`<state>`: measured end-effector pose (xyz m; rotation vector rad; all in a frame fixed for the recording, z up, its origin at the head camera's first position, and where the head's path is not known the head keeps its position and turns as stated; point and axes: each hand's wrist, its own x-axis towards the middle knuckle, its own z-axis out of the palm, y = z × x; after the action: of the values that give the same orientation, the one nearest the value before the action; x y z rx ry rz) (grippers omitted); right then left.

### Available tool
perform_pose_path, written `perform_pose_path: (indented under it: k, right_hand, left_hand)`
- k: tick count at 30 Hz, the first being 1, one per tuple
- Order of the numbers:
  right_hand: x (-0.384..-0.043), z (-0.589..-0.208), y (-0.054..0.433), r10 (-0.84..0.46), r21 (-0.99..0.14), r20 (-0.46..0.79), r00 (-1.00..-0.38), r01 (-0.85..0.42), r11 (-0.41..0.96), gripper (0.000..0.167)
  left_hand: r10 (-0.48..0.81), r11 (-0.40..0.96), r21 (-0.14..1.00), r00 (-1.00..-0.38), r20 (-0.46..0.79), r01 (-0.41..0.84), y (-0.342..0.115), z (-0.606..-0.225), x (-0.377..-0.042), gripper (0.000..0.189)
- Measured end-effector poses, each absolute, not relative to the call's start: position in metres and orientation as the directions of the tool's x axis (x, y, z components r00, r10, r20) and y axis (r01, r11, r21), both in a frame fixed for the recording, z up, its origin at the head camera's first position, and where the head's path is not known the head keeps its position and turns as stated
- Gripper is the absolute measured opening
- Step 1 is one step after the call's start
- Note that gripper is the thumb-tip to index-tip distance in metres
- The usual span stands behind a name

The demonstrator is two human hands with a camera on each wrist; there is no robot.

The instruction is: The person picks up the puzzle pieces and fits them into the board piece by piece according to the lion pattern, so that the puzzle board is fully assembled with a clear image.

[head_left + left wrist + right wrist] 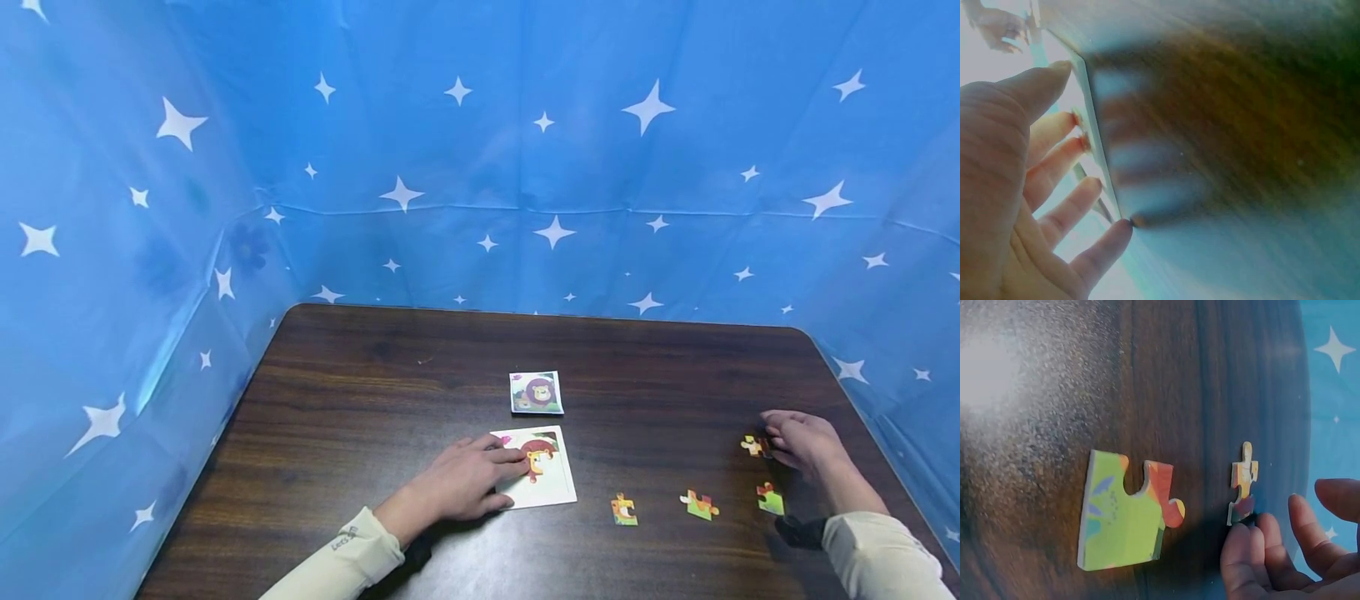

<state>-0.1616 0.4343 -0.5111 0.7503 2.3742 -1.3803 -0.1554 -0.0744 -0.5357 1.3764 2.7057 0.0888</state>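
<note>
My left hand (pixel 480 477) lies on the white puzzle board (pixel 551 492), its fingers stretched over the left side. The board has a partly assembled lion picture (pixel 538 458). In the left wrist view, the left hand's fingers (pixel 1060 222) are spread along the board's edge. On the far right, my right hand (pixel 806 442) is low over the table at an orange and yellow puzzle piece (pixel 751 446). In the right wrist view, some fingertips (pixel 1238 540) meet the dark end of that piece (pixel 1244 478), while the other fingers stand apart from it.
A green and red puzzle piece (pixel 770 498) lies close to the right wrist. Two more pieces, one green and orange (pixel 701 505) and one orange and yellow (pixel 624 510), lie right of the board. Behind the board is a lion picture card (pixel 536 393). Blue star-patterned cloth (pixel 480 150) surrounds the table.
</note>
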Motion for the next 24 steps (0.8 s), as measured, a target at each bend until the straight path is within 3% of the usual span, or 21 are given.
perform_pose_path:
  k: [7,13,24]
  right_hand:
    - [-0.160,-0.518,0.422,0.339,-0.650,-0.415,-0.844,0.536,0.538,0.047]
    - [-0.162,-0.519,0.404,0.401,-0.538,-0.275,-0.874,0.485,0.689,0.046]
    - [-0.174,-0.517,0.379,0.397,-0.480,-0.203,-0.895,0.445,0.756,0.043]
  left_hand:
    - [0.812,0.584,0.084,-0.580,-0.070,0.807,-0.074,-0.535,-0.154,0.055]
    - [0.809,0.588,0.077,-0.584,-0.071,0.805,-0.073,-0.535,-0.154,0.056]
    - [0.809,0.588,0.066,-0.585,-0.060,0.806,-0.074,-0.532,-0.153,0.056]
